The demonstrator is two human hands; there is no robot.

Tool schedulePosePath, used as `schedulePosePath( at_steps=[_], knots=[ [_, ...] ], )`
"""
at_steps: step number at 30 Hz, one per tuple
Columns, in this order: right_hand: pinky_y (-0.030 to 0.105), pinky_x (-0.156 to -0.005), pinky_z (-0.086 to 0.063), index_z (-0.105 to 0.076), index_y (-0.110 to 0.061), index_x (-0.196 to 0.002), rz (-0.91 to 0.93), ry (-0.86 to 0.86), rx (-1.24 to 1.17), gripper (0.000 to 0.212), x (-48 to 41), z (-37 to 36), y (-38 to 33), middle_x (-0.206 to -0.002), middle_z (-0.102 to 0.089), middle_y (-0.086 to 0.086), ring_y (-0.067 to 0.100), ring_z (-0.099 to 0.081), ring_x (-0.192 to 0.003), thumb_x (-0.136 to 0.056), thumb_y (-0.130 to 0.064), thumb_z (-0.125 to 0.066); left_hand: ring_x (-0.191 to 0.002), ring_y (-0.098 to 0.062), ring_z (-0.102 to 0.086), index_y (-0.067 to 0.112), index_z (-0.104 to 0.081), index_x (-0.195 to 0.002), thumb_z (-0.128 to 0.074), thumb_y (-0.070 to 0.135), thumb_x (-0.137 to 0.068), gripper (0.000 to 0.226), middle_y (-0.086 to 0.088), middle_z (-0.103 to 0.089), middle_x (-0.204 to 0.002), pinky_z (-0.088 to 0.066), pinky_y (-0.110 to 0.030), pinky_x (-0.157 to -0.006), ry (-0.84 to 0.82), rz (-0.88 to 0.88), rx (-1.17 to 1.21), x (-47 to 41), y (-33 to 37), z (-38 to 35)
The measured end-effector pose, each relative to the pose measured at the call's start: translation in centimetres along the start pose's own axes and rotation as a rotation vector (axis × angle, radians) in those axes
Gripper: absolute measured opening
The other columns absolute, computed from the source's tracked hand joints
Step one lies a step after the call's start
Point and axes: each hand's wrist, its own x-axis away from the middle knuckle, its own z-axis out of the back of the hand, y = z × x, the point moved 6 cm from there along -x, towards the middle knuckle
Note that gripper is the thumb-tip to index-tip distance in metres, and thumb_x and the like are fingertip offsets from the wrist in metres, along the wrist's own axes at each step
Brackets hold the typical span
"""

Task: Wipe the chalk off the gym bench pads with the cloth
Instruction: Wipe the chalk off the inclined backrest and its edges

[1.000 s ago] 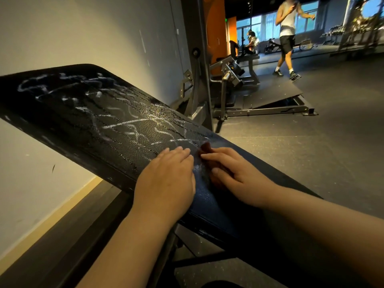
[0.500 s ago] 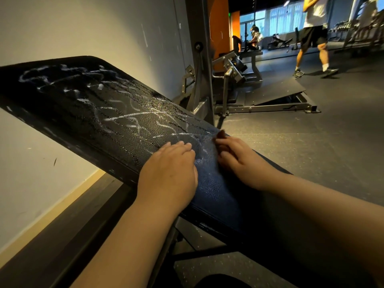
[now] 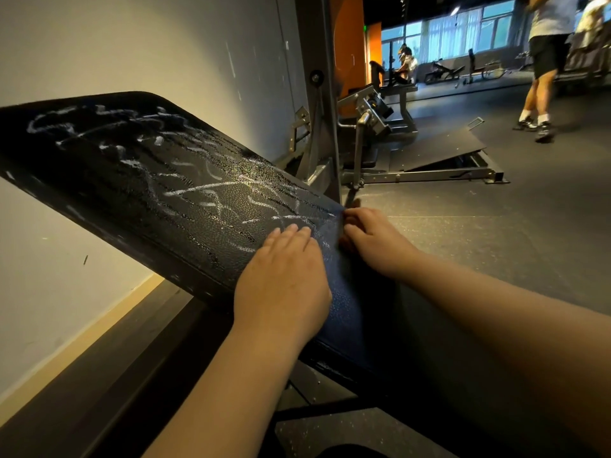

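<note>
left hand flat, right hand curled at the edge of a chalk-marked bench pad

the left hand (image 3: 281,279) lies palm down on the bench pad (image 3: 148,180), fingers straight and pressed together. this looks like a way to hold something flat or steady against the sloping surface. just beside it, the right hand (image 3: 377,242) has its fingers bent in at the pad's right edge. the picture does not show whether they pinch the cloth, hook the edge, or hold nothing.

the cloth cannot be picked out for certain. a smooth dark bluish patch (image 3: 340,302) runs under and between the two hands. it may be the cloth spread on the pad, or only clean vinyl catching the light.

the black pad tilts up to the left, away from the viewer. white chalk (image 3: 198,190) scribbles cover most of it, from just ahead of the fingertips to the far upper end, so nearly all the wiping seems left to do. starting at the low near end would let the hands work uphill.

a pale wall (image 3: 132,44) stands close behind the pad. to the right are a grey machine frame (image 3: 363,127), dark gym floor (image 3: 496,242), and, well apart, a person walking (image 3: 545,61).
</note>
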Motion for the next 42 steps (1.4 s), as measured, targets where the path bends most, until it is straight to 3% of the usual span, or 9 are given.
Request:
schedulePosePath(
  at_steps=[6,12,15,22,27,31,34,38,42],
  knots=[
    [0.02,-0.112,-0.027,-0.044,-0.035,-0.147,0.279,-0.111,0.011,0.045,3.7,-0.6,-1.7,-0.15,-0.037,-0.018,-0.002,-0.034,-0.135,-0.103,-0.033,-0.05,-0.152,-0.013,-0.013,0.013,-0.029,-0.155,-0.034,0.03,-0.101,0.057,0.001,-0.023,-0.164,-0.006,-0.033,-0.126,0.015,-0.008,0.005,0.2,0.2,0.2],
    [0.033,-0.102,-0.041,-0.057,-0.02,-0.13,-0.062,-0.024,-0.067,0.029,-1.6,0.9,2.4,-0.128,-0.056,0.002,0.019,-0.052,-0.122,-0.104,-0.023,-0.047,-0.152,-0.014,-0.015,0.013,-0.03,-0.155,-0.036,0.029,-0.099,0.058,0.001,-0.024,-0.164,-0.007,-0.033,-0.125,0.012,0.002,0.009,0.1,0.2,0.3],
    [0.033,-0.113,-0.035,-0.051,-0.018,-0.142,0.062,0.005,-0.044,0.04,-1.2,-0.5,-0.9,-0.142,-0.05,0.002,0.016,-0.046,-0.131,-0.103,-0.024,-0.049,-0.152,-0.013,-0.014,0.014,-0.03,-0.155,-0.036,0.029,-0.098,0.059,0.002,-0.024,-0.164,-0.006,-0.032,-0.125,0.026,-0.003,0.012,0.3,0.3,0.5],
    [0.001,-0.102,-0.023,-0.047,-0.033,-0.144,0.317,-0.118,0.048,0.041,2.6,0.1,-0.8,-0.147,-0.039,-0.019,-0.015,-0.036,-0.127,-0.104,-0.028,-0.049,-0.152,-0.014,-0.016,0.013,-0.034,-0.153,-0.035,0.027,-0.097,0.058,0.0,-0.028,-0.162,-0.004,-0.031,-0.124,0.05,0.011,0.021,0.4,0.3,0.7],
    [0.031,-0.115,-0.031,-0.043,-0.019,-0.149,0.081,0.008,-0.046,0.046,-1.7,-0.7,-1.7,-0.149,-0.046,0.004,0.015,-0.043,-0.136,-0.104,-0.028,-0.048,-0.151,-0.014,-0.018,0.012,-0.036,-0.151,-0.033,0.027,-0.095,0.059,0.0,-0.029,-0.162,-0.005,-0.031,-0.123,0.056,0.023,0.026,0.5,0.3,0.8],
    [0.016,-0.115,-0.024,-0.047,-0.033,-0.147,0.344,-0.114,-0.061,0.045,2.5,-1.4,-3.8,-0.152,-0.039,-0.015,-0.004,-0.033,-0.139,-0.103,-0.025,-0.05,-0.148,-0.018,-0.028,0.009,-0.044,-0.147,-0.029,0.027,-0.09,0.062,-0.005,-0.04,-0.156,-0.013,-0.034,-0.124,0.088,0.061,0.037,0.8,0.0,1.2],
    [0.003,-0.109,-0.023,-0.048,-0.033,-0.146,0.332,-0.148,-0.011,0.043,1.6,-0.5,-1.8,-0.149,-0.04,-0.017,-0.012,-0.036,-0.13,-0.103,-0.024,-0.051,-0.15,-0.017,-0.022,0.011,-0.039,-0.15,-0.033,0.029,-0.092,0.062,-0.003,-0.033,-0.16,-0.01,-0.033,-0.125,0.064,0.051,0.027,0.6,0.1,0.9],
    [0.035,-0.118,-0.028,-0.045,-0.02,-0.147,0.026,0.015,-0.022,0.045,-2.2,-0.2,-0.1,-0.149,-0.044,0.006,0.02,-0.039,-0.139,-0.103,-0.025,-0.048,-0.151,-0.015,-0.017,0.013,-0.035,-0.152,-0.033,0.031,-0.092,0.063,-0.001,-0.028,-0.162,-0.008,-0.034,-0.125,0.059,0.043,0.007,0.6,0.2,0.8],
    [0.019,-0.115,-0.02,-0.042,-0.031,-0.149,0.249,-0.079,-0.045,0.048,2.4,-1.2,-2.8,-0.157,-0.032,-0.012,0.002,-0.026,-0.143,-0.102,-0.024,-0.049,-0.15,-0.016,-0.021,0.012,-0.039,-0.15,-0.036,0.028,-0.093,0.059,-0.002,-0.033,-0.16,-0.009,-0.032,-0.125,0.093,0.051,0.03,0.8,0.1,0.9]
  ],
)
